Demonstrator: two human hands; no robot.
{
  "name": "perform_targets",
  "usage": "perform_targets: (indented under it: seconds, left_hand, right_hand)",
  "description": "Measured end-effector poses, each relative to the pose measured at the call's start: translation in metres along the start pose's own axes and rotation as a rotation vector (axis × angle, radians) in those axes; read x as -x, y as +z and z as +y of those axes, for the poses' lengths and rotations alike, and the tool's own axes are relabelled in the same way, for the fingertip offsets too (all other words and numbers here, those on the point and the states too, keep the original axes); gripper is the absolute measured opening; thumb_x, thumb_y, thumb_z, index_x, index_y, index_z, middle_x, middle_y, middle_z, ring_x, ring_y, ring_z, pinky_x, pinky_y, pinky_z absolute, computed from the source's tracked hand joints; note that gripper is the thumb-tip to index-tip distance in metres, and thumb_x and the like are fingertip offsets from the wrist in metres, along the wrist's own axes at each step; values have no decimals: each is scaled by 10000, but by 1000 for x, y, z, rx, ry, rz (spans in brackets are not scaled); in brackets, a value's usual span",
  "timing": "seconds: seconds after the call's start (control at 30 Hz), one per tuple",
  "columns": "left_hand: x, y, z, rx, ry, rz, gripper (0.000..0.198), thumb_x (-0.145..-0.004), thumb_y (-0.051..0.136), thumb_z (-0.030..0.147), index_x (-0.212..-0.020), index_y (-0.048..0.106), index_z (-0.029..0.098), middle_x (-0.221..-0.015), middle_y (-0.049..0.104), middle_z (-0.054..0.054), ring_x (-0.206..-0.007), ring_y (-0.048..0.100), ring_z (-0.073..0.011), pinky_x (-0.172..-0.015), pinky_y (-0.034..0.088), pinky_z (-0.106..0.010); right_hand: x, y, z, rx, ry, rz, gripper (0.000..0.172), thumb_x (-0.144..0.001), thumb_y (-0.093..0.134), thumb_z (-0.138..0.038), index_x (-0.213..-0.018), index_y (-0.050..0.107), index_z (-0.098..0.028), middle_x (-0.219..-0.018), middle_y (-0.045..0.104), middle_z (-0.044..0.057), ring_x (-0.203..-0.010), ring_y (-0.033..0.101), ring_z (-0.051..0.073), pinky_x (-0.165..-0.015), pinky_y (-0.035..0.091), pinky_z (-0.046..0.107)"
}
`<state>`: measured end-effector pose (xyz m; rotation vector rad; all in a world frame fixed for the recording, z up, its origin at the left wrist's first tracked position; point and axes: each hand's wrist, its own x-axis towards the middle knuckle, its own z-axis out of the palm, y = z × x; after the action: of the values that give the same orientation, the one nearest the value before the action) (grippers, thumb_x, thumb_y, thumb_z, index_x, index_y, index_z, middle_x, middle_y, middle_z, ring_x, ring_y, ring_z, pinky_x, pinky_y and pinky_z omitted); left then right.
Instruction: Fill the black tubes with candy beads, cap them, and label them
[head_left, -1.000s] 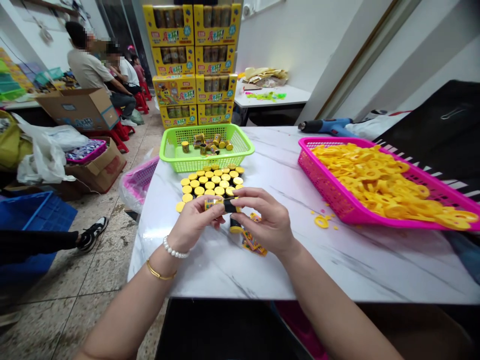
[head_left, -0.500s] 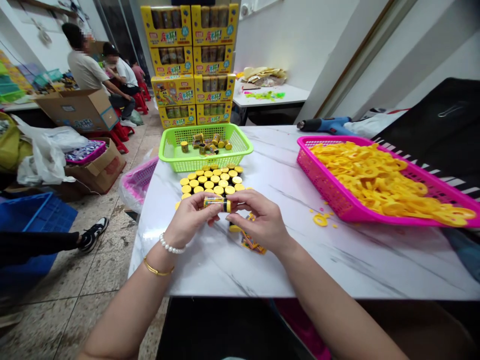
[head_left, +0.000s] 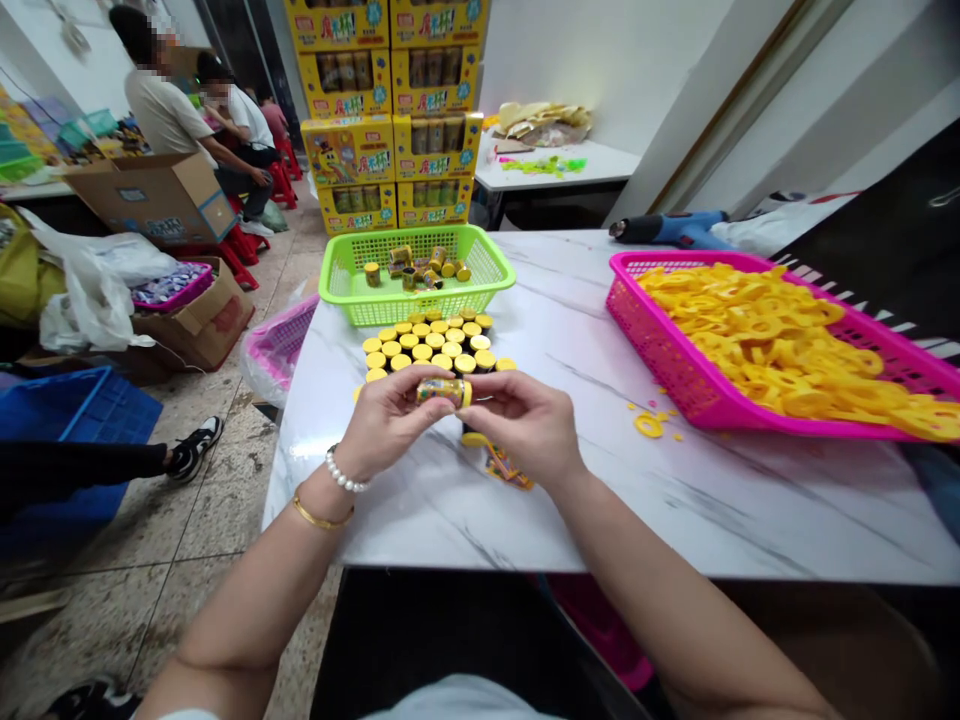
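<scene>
My left hand point(head_left: 386, 420) and my right hand point(head_left: 525, 425) meet over the marble table point(head_left: 570, 480), both pinched on one small yellow-capped tube point(head_left: 444, 391) lying sideways between the fingertips. Its body carries a colourful label. Just beyond the hands stand several upright tubes with yellow caps point(head_left: 431, 345) in tight rows. Under my right hand lie loose colourful labels point(head_left: 504, 468). My left wrist wears a pearl bracelet and a gold bangle.
A green basket point(head_left: 417, 275) with several tubes sits behind the rows. A pink basket point(head_left: 772, 350) full of yellow rings is at the right, one ring point(head_left: 648, 425) loose beside it. A blue glue gun point(head_left: 671, 230) lies beyond. Yellow cartons point(head_left: 390, 110) and seated people point(head_left: 195, 110) are at the back left.
The label now wraps the tube that both hands hold; earlier its dark body showed. The view has shifted slightly downward.
</scene>
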<state>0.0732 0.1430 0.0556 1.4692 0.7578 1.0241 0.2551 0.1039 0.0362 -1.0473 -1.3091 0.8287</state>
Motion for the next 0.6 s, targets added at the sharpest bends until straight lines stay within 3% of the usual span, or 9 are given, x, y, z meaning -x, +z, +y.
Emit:
perform_targets:
  seconds: [0.07,0.13,0.27,0.33,0.4,0.5,0.6]
  left_hand:
    - [0,1,-2,-71,16,-6,337,-750,807,353,-1014,734,155,-856,722,-54,-702,657,-131,-650,516,-229]
    - [-1,1,-2,-86,-35,-25,388,-763,789,425,-1011,712,136,-762,694,-39,-632,646,-126,-593,507,-226]
    - [-3,3,-2,66,-211,-43,550,-782,693,626,-1022,638,134,-635,624,3,-475,582,-112,-446,442,-213]
    - [-3,4,-3,105,-198,-36,516,-786,693,623,-945,622,137,-625,603,15,-453,540,-86,-429,412,-195]
    - [-3,7,-4,107,-115,-23,454,-768,752,550,-909,614,142,-654,596,25,-486,530,-68,-465,425,-186]
    - [-2,11,-6,124,-25,-4,444,-721,820,469,-957,603,163,-700,604,37,-536,557,-72,-515,463,-195]
    - [-2,11,-9,161,-104,-38,455,-749,763,557,-893,587,163,-616,587,45,-425,508,-67,-399,380,-187]
  right_hand:
    - [-1,2,2,-134,221,-60,318,-693,845,-378,-882,716,-156,-808,754,54,-667,717,173,-678,638,352]
    - [-3,2,3,-164,243,-99,329,-676,852,-384,-855,702,-151,-784,747,48,-665,714,165,-676,631,337]
    - [-3,1,6,-7,-105,-38,282,-703,828,-306,-929,714,-182,-893,729,44,-790,708,156,-781,617,333]
    - [-3,3,8,57,-193,0,281,-694,833,-301,-926,718,-192,-901,719,44,-792,696,158,-778,613,335]
    - [-2,5,8,21,-92,19,288,-686,842,-344,-879,701,-183,-840,718,39,-734,692,159,-732,615,333]
    - [-4,6,5,-150,194,-27,359,-693,826,-458,-804,650,-165,-697,696,16,-599,672,147,-621,603,310]
    - [-7,2,1,-208,297,-178,376,-738,781,-501,-759,637,-155,-650,672,4,-568,649,122,-590,588,274]
